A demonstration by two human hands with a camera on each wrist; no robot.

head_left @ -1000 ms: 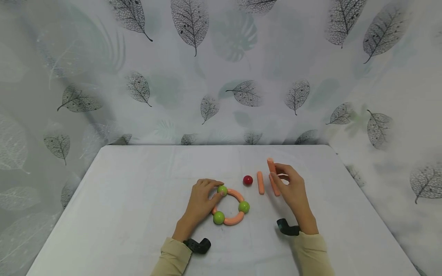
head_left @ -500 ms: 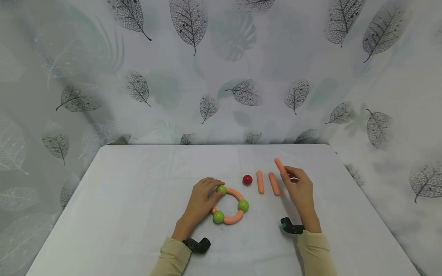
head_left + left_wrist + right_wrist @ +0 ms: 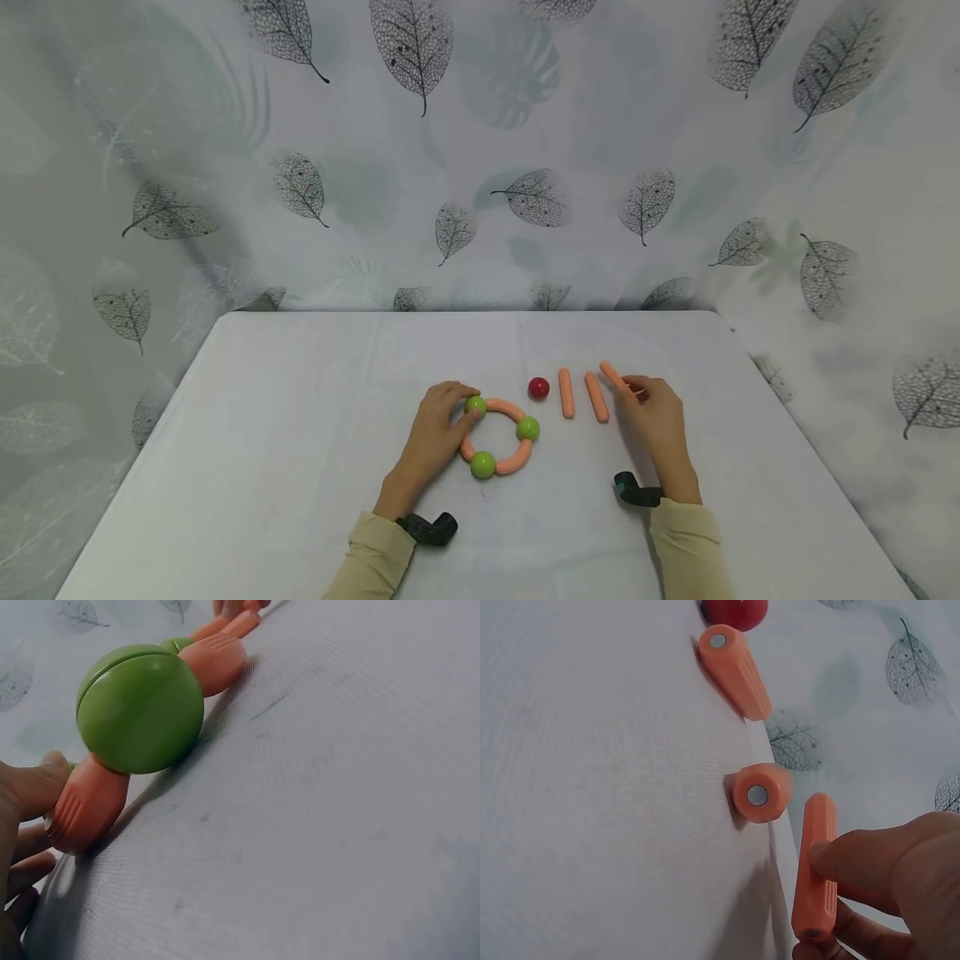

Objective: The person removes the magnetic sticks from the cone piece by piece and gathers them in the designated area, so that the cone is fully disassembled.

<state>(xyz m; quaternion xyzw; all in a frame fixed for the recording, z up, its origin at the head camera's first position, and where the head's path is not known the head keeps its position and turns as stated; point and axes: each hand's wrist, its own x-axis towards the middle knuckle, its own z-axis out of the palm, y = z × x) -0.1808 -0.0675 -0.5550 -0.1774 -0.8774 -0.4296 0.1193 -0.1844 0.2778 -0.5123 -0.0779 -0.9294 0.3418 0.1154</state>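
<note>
My left hand (image 3: 435,425) pinches the upper-left green ball (image 3: 476,407) of a ring on the table. Curved orange rods (image 3: 504,408) join that ball to two other green balls, one at the right (image 3: 528,428) and one at the bottom (image 3: 483,465). In the left wrist view a green ball (image 3: 142,712) looms close, partly hiding the ring behind it. My right hand (image 3: 656,417) holds a straight orange magnetic rod (image 3: 615,377) between thumb and fingers, raised off the table. The right wrist view shows a grey magnet disc in the end of a lying rod (image 3: 757,795).
Two straight orange rods, one at the left (image 3: 566,393) and one at the right (image 3: 597,397), lie between the ring and my right hand. A red ball (image 3: 538,387) sits left of them. The white table (image 3: 300,417) ends at a leaf-patterned curtain (image 3: 360,192).
My right hand has moved right and toward me, carrying its rod away from the two lying rods. The ring has turned slightly counterclockwise under my left hand.
</note>
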